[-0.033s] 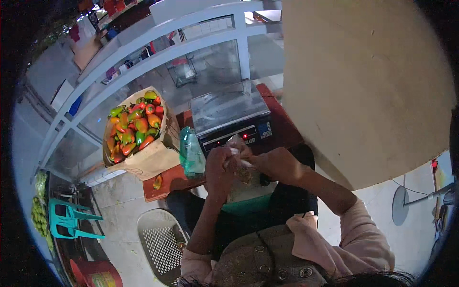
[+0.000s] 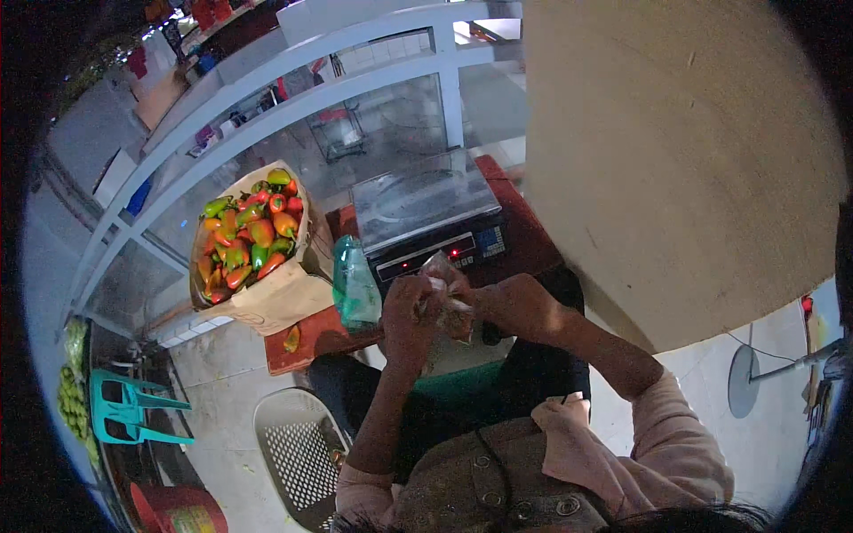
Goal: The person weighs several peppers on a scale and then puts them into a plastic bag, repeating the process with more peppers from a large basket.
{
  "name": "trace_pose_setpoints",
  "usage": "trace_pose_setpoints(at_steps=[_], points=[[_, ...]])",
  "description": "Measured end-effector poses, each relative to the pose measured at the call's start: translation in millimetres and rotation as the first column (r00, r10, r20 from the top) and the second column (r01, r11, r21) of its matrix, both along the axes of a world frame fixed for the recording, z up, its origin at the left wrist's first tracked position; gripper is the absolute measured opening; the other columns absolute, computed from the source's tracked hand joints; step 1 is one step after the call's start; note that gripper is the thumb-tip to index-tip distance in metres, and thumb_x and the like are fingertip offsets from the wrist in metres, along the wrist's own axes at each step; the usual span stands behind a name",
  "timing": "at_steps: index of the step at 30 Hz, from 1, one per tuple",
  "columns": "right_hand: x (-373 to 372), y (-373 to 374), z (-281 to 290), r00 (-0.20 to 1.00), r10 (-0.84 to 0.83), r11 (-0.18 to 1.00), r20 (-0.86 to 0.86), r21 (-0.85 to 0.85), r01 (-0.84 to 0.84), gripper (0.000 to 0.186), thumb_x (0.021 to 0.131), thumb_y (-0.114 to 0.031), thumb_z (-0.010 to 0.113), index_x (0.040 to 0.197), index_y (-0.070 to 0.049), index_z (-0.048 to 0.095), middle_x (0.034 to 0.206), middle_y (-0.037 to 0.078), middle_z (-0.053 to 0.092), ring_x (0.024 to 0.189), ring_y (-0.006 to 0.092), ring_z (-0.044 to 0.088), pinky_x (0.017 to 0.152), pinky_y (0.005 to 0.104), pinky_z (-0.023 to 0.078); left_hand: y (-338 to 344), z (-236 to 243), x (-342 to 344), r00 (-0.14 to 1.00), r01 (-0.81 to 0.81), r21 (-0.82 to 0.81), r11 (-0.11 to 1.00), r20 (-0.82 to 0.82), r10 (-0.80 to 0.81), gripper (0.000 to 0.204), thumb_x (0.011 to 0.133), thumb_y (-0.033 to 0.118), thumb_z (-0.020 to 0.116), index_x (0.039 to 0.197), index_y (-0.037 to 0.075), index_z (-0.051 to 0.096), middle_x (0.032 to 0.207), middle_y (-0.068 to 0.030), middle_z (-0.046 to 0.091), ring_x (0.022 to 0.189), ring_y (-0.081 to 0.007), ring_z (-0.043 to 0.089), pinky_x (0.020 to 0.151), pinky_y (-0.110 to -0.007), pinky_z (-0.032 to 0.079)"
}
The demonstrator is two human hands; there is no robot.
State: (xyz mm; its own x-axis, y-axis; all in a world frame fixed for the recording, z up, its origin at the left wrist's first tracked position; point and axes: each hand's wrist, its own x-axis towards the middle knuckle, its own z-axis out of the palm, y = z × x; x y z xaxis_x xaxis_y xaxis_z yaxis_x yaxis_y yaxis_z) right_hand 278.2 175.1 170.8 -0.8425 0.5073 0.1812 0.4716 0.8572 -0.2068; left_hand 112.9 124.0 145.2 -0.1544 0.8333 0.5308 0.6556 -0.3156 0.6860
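Between my hands, in front of the scale, is a small clear plastic bag (image 2: pixel 458 325) with brownish contents I cannot make out. My left hand (image 2: pixel 409 313) is closed on the bag's gathered neck, where something white shows near the fingertips. From the other side, my right hand (image 2: pixel 514 302) pinches the same neck. The bag's loose top stands up above my fingers and its filled part hangs below them. Just beyond my hands, a digital scale (image 2: pixel 426 209) with a metal plate and red lights rests on a red-brown table (image 2: pixel 524 222). Green fabric or plastic (image 2: pixel 458 380) lies across my lap.
Left of the scale stand a translucent green plastic bag (image 2: pixel 357 289) and a paper sack (image 2: pixel 289 302) full of red, orange and green peppers (image 2: pixel 249 233). One loose pepper (image 2: pixel 292 338) lies at the table's edge. A perforated basket (image 2: pixel 298 453) and a teal stool (image 2: pixel 133 407) are lower left; a tan board (image 2: pixel 675 160) rises right.
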Motion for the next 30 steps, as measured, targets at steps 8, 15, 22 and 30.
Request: trace_pose_setpoints(at_steps=[8, 15, 22, 30], points=[[34.3, 10.2, 29.0, 0.915, 0.006, 0.876, -0.404, -0.44, -0.2, 0.016, 0.074, -0.015, 0.048, 0.077, 0.001, 0.048, 0.072, 0.013, 0.048, 0.067, 0.029, 0.049, 0.059, 0.0326, 0.039, -19.2, 24.3, 5.9, 0.99, 0.142, -0.03, 0.989, -0.015, -0.142, 0.018, 0.061, 0.007, 0.059, 0.077, 0.004, 0.051, 0.072, -0.0075, 0.048, 0.066, -0.0217, 0.049, 0.059, -0.031, 0.04], [19.1, 57.3, 22.4, 0.586, 0.442, 0.547, -0.679, -0.314, -0.776, 0.02, 0.075, -0.018, 0.049, 0.082, 0.0, 0.052, 0.083, 0.014, 0.052, 0.081, 0.0312, 0.049, 0.072, 0.0387, 0.037, -43.8, 94.1, 22.7, 0.847, 0.517, -0.036, 0.855, -0.123, -0.517, 0.016, 0.064, 0.013, 0.06, 0.075, 0.004, 0.053, 0.077, -0.0077, 0.052, 0.074, -0.0217, 0.052, 0.065, -0.03, 0.041], [-56.1, 9.0, -117.3, 0.682, -0.206, 0.759, -0.702, -0.554, -0.341, 0.03, 0.077, -0.027, 0.045, 0.097, -0.005, 0.049, 0.076, 0.009, 0.054, 0.069, 0.0225, 0.053, 0.061, 0.0342, 0.043, 13.0, 67.9, 20.3, 0.742, 0.361, -0.036, 0.932, 0.616, -0.264, 0.013, 0.07, 0.014, 0.058, 0.073, 0.002, 0.053, 0.073, -0.0058, 0.053, 0.066, -0.0126, 0.05, 0.059, -0.025, 0.04], [-21.9, -29.2, -17.3, 0.792, -0.272, 0.731, -0.547, -0.652, -0.2, 0.027, 0.082, -0.025, 0.037, 0.094, -0.004, 0.048, 0.084, 0.008, 0.051, 0.073, 0.0186, 0.052, 0.065, 0.0293, 0.043, -1.9, -0.7, -22.2, 0.999, -0.015, -0.042, 0.999, 0.034, 0.017, 0.012, 0.066, 0.006, 0.058, 0.067, 0.002, 0.047, 0.062, -0.0038, 0.044, 0.053, -0.0106, 0.04, 0.049, -0.022, 0.034]])
